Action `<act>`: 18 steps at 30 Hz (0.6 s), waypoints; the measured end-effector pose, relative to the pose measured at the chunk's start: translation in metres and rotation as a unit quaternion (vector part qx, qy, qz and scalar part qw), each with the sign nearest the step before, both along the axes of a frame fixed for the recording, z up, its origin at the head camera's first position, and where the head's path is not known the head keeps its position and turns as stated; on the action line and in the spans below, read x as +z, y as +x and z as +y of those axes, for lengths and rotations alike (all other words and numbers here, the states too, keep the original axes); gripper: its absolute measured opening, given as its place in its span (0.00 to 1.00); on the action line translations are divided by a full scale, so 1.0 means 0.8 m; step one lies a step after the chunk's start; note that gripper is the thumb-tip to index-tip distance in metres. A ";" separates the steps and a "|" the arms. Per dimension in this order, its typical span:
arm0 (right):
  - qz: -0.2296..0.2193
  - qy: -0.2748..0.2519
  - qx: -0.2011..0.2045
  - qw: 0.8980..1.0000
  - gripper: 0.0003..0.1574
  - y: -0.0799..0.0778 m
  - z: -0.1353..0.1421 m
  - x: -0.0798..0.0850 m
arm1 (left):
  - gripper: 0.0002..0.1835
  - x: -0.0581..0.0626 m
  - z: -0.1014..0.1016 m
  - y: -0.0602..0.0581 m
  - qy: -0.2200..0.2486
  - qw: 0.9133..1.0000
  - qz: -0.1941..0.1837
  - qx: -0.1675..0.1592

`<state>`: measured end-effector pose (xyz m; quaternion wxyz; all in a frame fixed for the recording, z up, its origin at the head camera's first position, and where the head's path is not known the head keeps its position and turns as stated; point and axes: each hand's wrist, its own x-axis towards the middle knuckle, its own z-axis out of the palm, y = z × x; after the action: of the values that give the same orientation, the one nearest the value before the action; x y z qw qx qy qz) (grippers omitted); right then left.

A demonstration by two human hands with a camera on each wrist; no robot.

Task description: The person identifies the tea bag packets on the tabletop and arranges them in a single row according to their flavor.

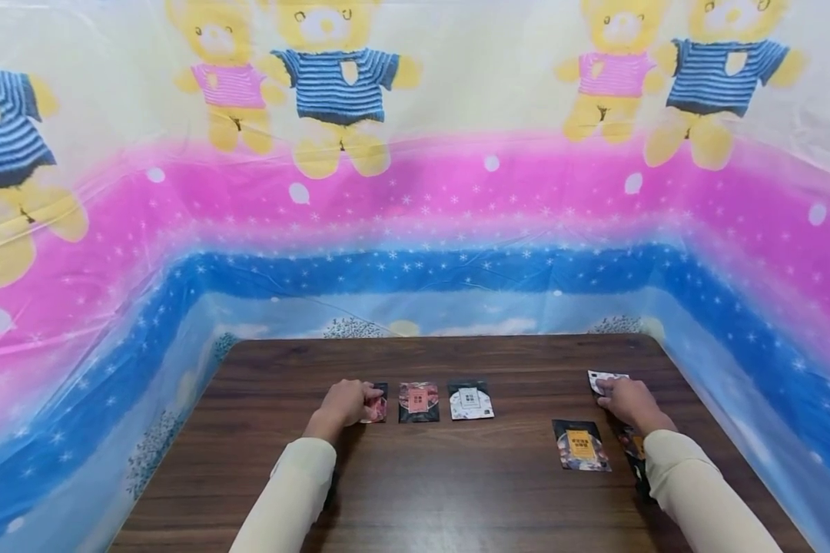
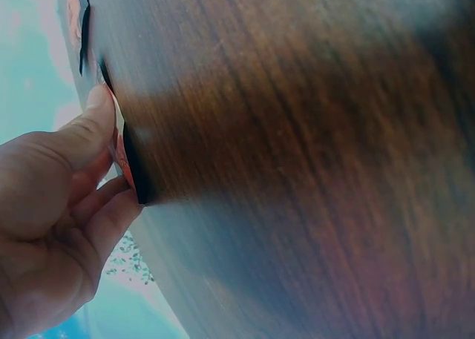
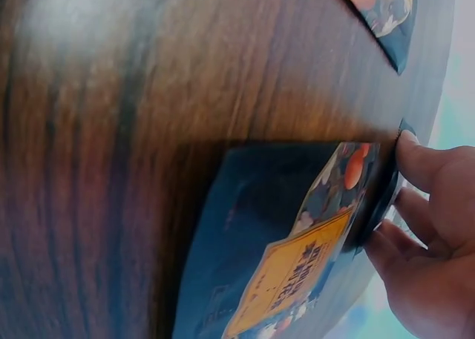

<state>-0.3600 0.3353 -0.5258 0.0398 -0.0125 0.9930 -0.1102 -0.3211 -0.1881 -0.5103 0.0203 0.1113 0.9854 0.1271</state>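
My left hand (image 1: 346, 402) holds a small red and black packet (image 1: 380, 405) at the left end of a row, thumb at one edge and fingertips at the other in the left wrist view. Beside it lie a red and black packet (image 1: 419, 402) and a white packet with a black top (image 1: 470, 400). On the right, my right hand (image 1: 631, 402) grips a white-faced packet (image 1: 607, 376) by its edges, partly hidden under the fingers. An orange-labelled packet (image 1: 581, 445) lies nearer, and another orange-labelled packet (image 3: 297, 265) is mostly covered by the right forearm in the head view.
All the packets rest on a dark brown wooden table (image 1: 429, 491) with rounded far corners. A curtain (image 1: 429, 184) printed with teddy bears and pink and blue bands surrounds its far side and both sides.
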 end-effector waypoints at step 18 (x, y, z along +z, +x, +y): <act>0.005 -0.033 0.024 0.999 0.31 0.003 -0.032 -0.002 | 0.23 0.005 0.004 0.003 0.003 1.000 -0.010 0.003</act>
<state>-0.3578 0.3095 -0.5273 0.0375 -0.0386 0.9884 -0.1417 -0.3184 -0.1852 -0.5060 0.0291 0.1076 0.9850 0.1316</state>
